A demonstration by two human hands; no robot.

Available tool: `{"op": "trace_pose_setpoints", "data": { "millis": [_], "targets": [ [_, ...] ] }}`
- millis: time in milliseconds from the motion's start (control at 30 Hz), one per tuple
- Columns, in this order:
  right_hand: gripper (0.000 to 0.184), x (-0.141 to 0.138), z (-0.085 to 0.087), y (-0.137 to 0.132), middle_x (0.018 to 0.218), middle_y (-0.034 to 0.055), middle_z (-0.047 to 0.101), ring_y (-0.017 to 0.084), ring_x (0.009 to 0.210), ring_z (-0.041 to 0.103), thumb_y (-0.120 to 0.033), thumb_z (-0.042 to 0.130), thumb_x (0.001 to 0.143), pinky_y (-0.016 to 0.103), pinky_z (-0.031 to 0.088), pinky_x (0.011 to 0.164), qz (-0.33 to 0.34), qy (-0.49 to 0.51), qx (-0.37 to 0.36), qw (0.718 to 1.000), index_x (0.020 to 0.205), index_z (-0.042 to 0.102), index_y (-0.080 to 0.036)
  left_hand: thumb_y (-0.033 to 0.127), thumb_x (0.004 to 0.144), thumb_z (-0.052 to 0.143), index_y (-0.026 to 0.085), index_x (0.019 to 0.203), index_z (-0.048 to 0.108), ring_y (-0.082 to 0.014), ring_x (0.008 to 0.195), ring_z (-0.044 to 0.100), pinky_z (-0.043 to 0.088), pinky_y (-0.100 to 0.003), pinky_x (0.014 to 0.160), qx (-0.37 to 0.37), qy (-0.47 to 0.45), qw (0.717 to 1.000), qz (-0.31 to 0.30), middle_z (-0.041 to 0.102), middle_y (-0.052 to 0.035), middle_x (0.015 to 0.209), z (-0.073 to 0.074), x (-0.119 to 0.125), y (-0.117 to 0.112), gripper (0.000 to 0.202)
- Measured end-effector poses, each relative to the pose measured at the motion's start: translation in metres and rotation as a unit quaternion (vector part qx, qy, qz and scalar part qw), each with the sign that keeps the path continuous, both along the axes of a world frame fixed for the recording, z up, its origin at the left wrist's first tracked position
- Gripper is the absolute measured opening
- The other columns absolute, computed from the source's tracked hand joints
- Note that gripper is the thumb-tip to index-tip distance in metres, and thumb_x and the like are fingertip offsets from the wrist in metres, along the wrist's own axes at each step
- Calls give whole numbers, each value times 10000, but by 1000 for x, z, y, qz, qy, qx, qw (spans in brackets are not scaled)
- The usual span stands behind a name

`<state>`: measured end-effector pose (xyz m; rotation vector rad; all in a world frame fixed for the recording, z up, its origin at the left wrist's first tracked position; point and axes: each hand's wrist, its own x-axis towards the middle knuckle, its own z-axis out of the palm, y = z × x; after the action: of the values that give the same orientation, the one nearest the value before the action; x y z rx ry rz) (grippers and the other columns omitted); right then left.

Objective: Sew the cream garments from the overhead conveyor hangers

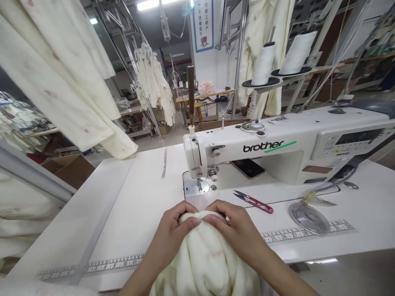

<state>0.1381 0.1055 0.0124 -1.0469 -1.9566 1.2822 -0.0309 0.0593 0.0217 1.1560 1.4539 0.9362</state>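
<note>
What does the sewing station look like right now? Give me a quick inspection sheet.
Surface: white table with printed ruler strips along the front edge.
Job's things: cream fleece fabric bunched in front of the sewing machine.
Clutter: red thread snips, phone under the machine arm, clear plastic piece.
Hands: left hand and right hand both pinch the fabric's top edge.
Cables: nothing seen clearly.
Surroundings: thread cones, hanging cream garments, other worktables behind.

Cream fleece fabric (pixel 203 259) (red-handled snips (pixel 253 201))
</note>
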Motion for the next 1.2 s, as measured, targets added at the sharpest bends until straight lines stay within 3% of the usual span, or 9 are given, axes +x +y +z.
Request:
{"op": "trace_pose_setpoints", "data": {
  "millis": [100, 200, 333, 467, 600, 867, 1200],
  "targets": [
    [176, -2, -3, 10, 686, -31, 548, 143, 664, 501, -324, 530, 840, 223, 349, 576, -32, 31, -57, 997, 722, 542, -194, 393, 697, 662, 154, 737, 538, -81, 553, 457, 333, -181, 514, -35, -73, 997, 1, 523, 27, 627, -4, -4, 16, 272],
    [231, -7, -14, 34, 669, -27, 543, 144, 658, 503, -358, 500, 848, 222, 342, 573, -40, -11, -30, 999, 698, 536, -187, 400, 712, 638, 144, 747, 537, -111, 607, 512, 370, -203, 558, -29, -63, 998, -15, 573, -6, 696, -18, -10, 42, 278],
    [230, -21, -40, 72, 643, 0, 579, 161, 641, 520, -314, 491, 836, 238, 295, 554, -66, -205, 47, 975, 660, 568, -186, 399, 761, 545, 145, 737, 560, -135, 624, 506, 356, -227, 575, 7, 94, 995, -33, 574, -14, 692, -53, -15, 80, 256],
    [165, -31, -60, 91, 661, 36, 603, 182, 640, 532, -275, 525, 782, 250, 280, 545, -88, -264, 39, 960, 661, 589, -183, 344, 803, 445, 183, 821, 610, -182, 737, 532, 362, -261, 658, 57, 273, 959, -53, 600, -30, 796, -75, -16, 97, 231],
    [148, -33, -65, 96, 732, 42, 622, 177, 666, 545, -282, 515, 773, 244, 307, 560, -100, -287, 28, 952, 688, 589, -185, 316, 793, 426, 191, 823, 616, -203, 791, 556, 370, -269, 673, 30, 304, 949, -76, 610, -50, 859, -75, -18, 105, 228],
    [127, -34, -64, 101, 707, 49, 607, 179, 638, 536, -266, 515, 751, 245, 316, 533, -108, -317, 10, 942, 695, 588, -178, 299, 727, 473, 185, 699, 609, -155, 620, 512, 312, -233, 563, -43, 295, 954, -33, 568, 11, 616, -73, -15, 117, 179],
    [77, -33, -56, 99, 716, 29, 626, 156, 643, 547, -204, 542, 753, 217, 323, 529, -112, -320, 20, 941, 716, 600, -167, 274, 769, 457, 173, 770, 616, -185, 765, 562, 356, -247, 646, -20, 326, 945, -6, 641, -30, 781, -77, -12, 116, 188]
  ]
}}
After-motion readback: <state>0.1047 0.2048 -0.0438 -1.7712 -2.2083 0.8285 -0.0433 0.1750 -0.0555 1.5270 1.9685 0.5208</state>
